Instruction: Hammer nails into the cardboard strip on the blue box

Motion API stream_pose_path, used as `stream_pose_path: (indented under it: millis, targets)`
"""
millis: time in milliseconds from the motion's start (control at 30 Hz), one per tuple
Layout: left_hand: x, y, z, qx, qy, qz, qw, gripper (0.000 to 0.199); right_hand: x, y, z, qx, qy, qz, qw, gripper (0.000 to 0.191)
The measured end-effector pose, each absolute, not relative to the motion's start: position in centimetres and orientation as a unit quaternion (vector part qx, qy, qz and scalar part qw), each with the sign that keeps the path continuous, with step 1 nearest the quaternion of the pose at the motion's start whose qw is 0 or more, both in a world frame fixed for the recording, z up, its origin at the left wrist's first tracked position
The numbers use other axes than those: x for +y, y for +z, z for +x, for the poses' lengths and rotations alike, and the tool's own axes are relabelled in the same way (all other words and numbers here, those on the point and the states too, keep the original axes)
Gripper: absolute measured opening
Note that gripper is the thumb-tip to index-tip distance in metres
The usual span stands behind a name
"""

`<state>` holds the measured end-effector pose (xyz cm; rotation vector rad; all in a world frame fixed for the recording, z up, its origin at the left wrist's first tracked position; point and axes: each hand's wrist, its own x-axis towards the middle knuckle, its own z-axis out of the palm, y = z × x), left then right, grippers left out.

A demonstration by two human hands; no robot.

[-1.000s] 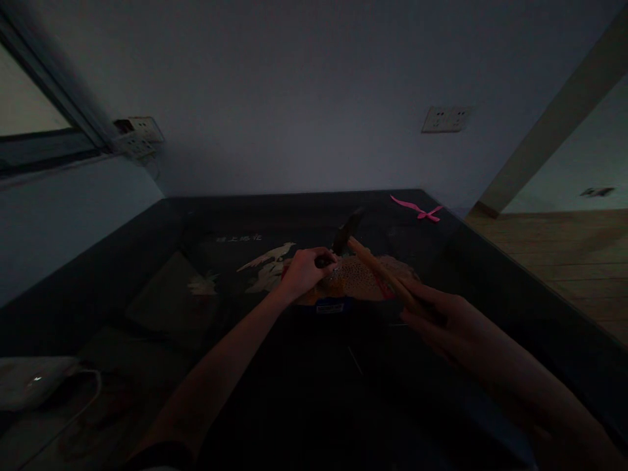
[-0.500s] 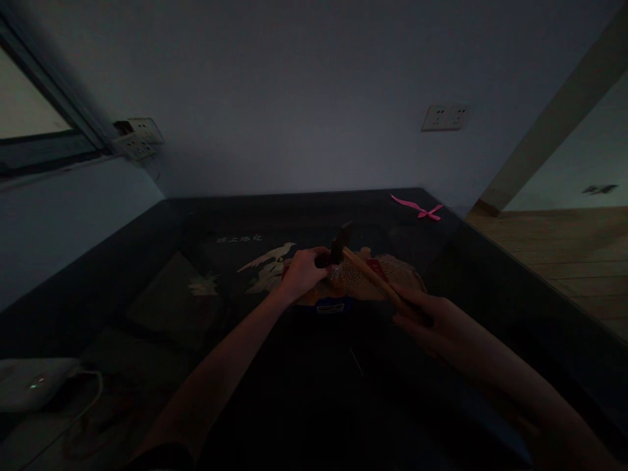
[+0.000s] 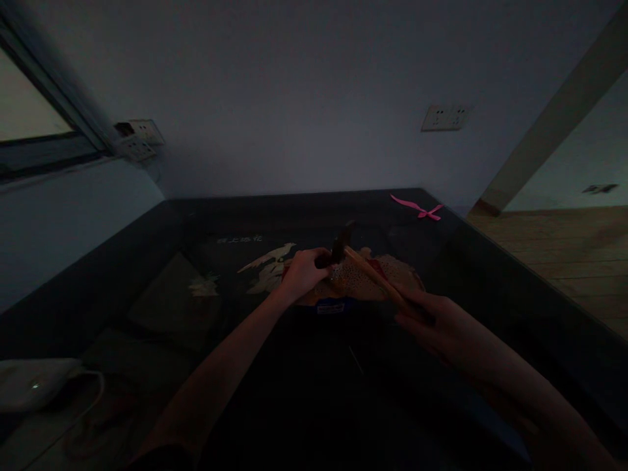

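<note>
My right hand (image 3: 432, 317) is wrapped round the wooden handle of a hammer (image 3: 367, 269), whose dark head lies just beside the fingers of my left hand. Below the hammer rests a tan, dotted piece with red patches (image 3: 356, 284); I cannot tell its kind in the dim light. A blue label (image 3: 334, 305) shows along its near edge. My left hand (image 3: 305, 271) is closed at the left part of this piece, thumb and fingers drawn together. Whatever those fingers pinch is hidden or too dark to name. Whether the hammer head touches the piece is unclear.
The dark tabletop (image 3: 294, 379) carries a printed bird picture (image 3: 269, 265). A pink ribbon (image 3: 419, 209) lies at the back right. At the left front sits a white device with a cable (image 3: 39, 386). Wall sockets (image 3: 444, 118) are behind the table.
Hardly anything differs. The hammer has shifted very slightly, and both hands keep their places and grips.
</note>
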<state>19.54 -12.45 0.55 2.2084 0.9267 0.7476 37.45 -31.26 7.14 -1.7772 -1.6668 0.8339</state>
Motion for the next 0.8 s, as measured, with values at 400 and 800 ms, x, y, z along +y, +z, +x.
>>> stream_pose_path:
  millis: [400,800]
  targets:
    - [-12.46,0.35,19.49,0.346,0.288,0.84,0.303,0.014,-31.44,6.86,37.71,-0.642,0.295,-0.648,0.286,0.042]
    - [-12.49,0.49,19.63,0.342,0.287,0.84,0.309,0.013,-31.52,6.71,37.81,-0.623,0.313,-0.657,0.287,0.045]
